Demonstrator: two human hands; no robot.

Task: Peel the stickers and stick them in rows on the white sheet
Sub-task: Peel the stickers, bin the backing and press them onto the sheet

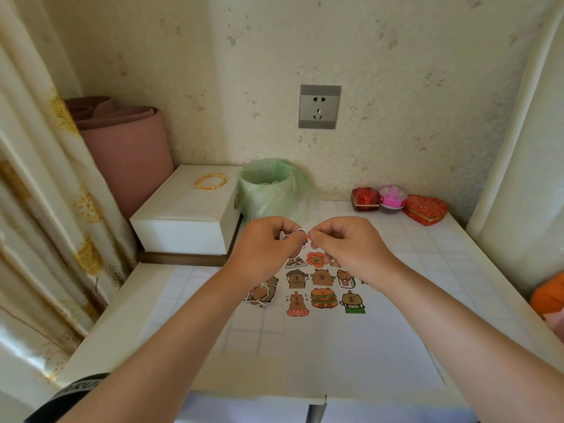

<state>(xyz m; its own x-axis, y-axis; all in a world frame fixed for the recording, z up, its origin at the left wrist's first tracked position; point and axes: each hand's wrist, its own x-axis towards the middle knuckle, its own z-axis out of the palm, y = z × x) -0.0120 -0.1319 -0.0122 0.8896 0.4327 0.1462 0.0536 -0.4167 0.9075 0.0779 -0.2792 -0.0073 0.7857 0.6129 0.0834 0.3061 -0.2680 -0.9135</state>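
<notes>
Together, left hand (268, 248) and right hand (345, 245) pinch one sticker (299, 230) above the white sheet (351, 346).

Sheet's near half (351, 346) lies bare — box (183, 221), bin (268, 190) crowd behind.

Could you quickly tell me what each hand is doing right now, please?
Left hand: closed, pinching a small sticker.
Right hand: closed, pinching the same sticker's edge.
</notes>
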